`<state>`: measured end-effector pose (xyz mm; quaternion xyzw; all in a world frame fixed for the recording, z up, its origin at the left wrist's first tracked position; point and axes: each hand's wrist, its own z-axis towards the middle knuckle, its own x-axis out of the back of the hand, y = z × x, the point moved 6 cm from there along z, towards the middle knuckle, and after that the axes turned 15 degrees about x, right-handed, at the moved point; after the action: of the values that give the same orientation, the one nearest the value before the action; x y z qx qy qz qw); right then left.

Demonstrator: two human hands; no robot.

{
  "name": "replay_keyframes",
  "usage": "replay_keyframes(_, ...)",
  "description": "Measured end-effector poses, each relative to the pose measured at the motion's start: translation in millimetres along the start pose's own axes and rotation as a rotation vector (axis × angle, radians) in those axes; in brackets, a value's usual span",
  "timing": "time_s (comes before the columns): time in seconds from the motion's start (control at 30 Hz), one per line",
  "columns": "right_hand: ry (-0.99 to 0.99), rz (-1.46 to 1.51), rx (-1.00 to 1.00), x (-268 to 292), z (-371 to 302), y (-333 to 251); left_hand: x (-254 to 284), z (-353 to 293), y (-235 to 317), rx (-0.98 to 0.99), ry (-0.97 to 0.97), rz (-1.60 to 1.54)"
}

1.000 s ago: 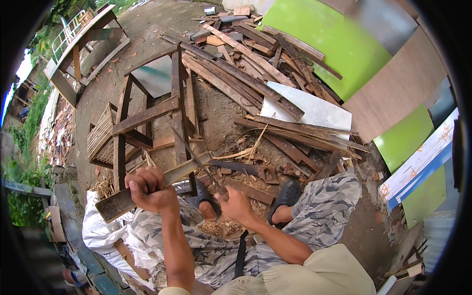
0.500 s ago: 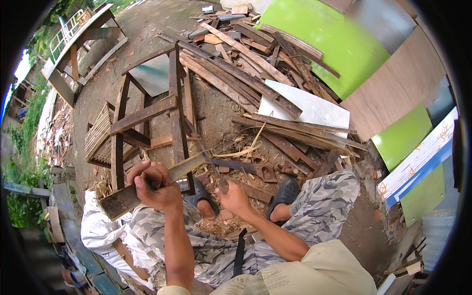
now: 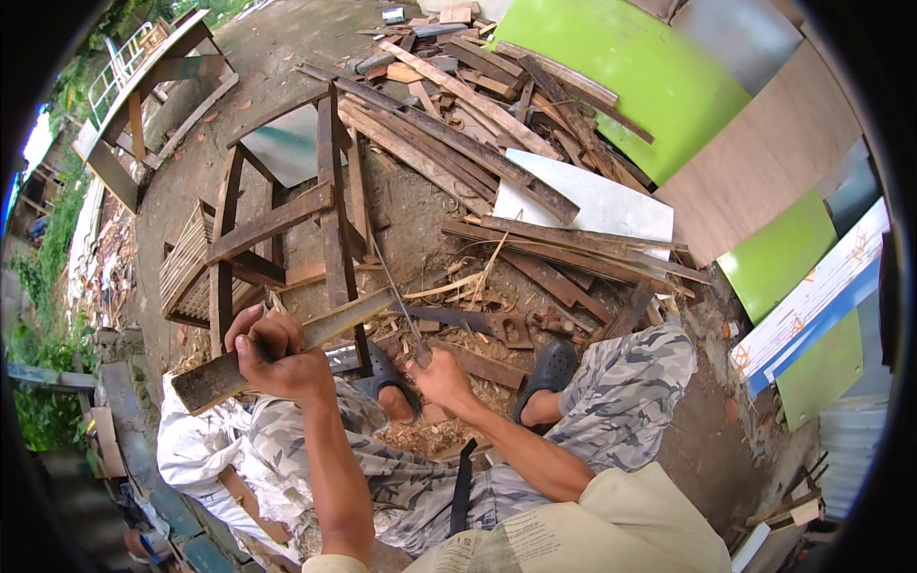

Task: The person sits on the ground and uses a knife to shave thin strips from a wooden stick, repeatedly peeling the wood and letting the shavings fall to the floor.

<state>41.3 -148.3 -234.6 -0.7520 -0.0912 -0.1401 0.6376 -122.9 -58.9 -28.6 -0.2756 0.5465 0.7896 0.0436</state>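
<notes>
My left hand (image 3: 272, 353) is wrapped round a brown wooden board (image 3: 349, 320), which slants up to the right in front of my left knee. In my right hand (image 3: 441, 377) is the handle of a long, narrow metal tool (image 3: 401, 301); whether it is a file or a thin blade I cannot tell. The tool points up and away from me, its shaft crossing close to the board's far end. Beyond the board stands a dark wooden frame (image 3: 272, 224) with legs and crosspieces. An old handsaw (image 3: 468, 320) lies on the ground past my right hand.
Wood shavings (image 3: 425, 439) lie between my feet. Several old planks (image 3: 430, 138) are piled ahead, beside a white panel (image 3: 592, 205) and a green sheet (image 3: 621, 86). A slatted wooden piece (image 3: 191, 258) stands at left, and a white sack (image 3: 196, 444) lies by my left leg.
The board and my left hand have shifted slightly left and down. The metal tool, blurred before, has slid farther forward past the board's end. My right hand has moved little.
</notes>
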Motion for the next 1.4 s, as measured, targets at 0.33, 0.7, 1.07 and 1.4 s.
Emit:
replay_keyframes(0.33, -0.044, -0.256, -0.221, -1.6, 23.0, 154.2, -21.9, -15.5, -0.7, 0.014, -0.168, 0.005)
replay_keyframes(0.7, 0.153, -0.051, 0.103, 17.6, 29.9, 30.9, 3.0, 1.5, 5.0, 0.002, -0.253, -0.027)
replay_keyframes(1.07, -0.025, 0.12, 0.308, 23.0, -39.1, -35.4, 7.6, 0.9, 23.9, -0.033, -0.469, -0.115)
replay_keyframes(1.4, 0.081, 0.095, 0.233, 46.0, -37.8, -18.5, -6.9, -12.8, 34.0, -0.095, -0.497, -0.108)
